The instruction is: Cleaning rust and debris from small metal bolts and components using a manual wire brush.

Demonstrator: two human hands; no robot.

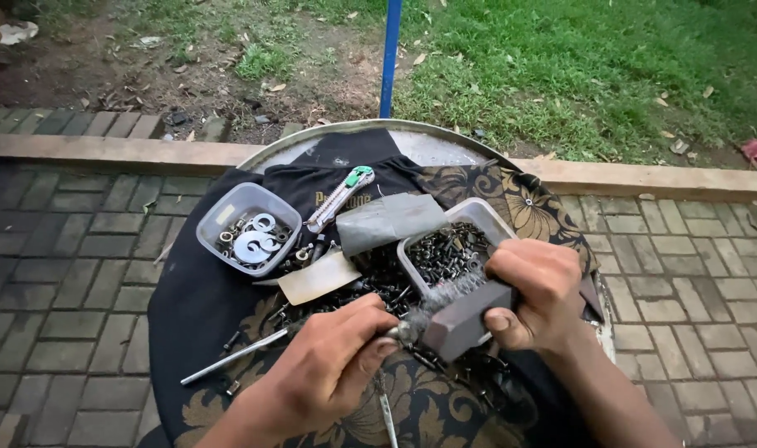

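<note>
My left hand (328, 369) grips a thin metal rod-like piece (411, 325) wrapped in grey fuzzy fibre, its tip pointing right. My right hand (536, 292) holds a grey rectangular block (465, 319) pressed against that fibre-wrapped piece. Both hands work over a round table (411, 143) draped in black and patterned cloth (204, 307). Directly behind the block stands a clear plastic tub (469, 214) full of dark screws.
A second clear tub (247, 228) holds washers and nuts at the left. A green-tipped utility knife (338, 197), a grey folded sheet (388, 220), a beige card (318, 278) and a long metal rod (237, 355) lie among loose screws. A blue pole (390, 54), grass and brick paving surround the table.
</note>
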